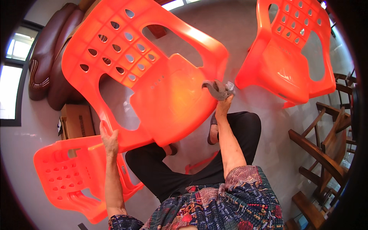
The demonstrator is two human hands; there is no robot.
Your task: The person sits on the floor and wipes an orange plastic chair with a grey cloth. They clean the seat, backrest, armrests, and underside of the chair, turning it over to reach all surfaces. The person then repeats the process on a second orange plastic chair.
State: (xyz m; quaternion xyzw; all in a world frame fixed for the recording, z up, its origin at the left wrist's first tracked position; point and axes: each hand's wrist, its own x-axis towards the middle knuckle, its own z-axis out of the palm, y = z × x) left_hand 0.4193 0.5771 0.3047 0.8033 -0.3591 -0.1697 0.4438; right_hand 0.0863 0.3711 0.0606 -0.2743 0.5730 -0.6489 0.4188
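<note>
Orange plastic middle chair point(172, 99), directly before the person; all places given from it. Left hand point(110, 142) grips its left armrest near the front end. Right hand point(223, 105) clutches a grey-brown cloth point(216, 90) at its front right corner, seemingly touching; exact contact unclear. Second orange chair point(281, 73) apart on its right, third orange chair point(84, 172) just beside it, near left. Brown sofa point(63, 50) past its backrest on the left, wooden furniture point(331, 153) well off right. Judging by the cloth, to wipe well: brace firmly with the left, spread the bunched cloth flatter, follow the corner's curve, press evenly.
</note>
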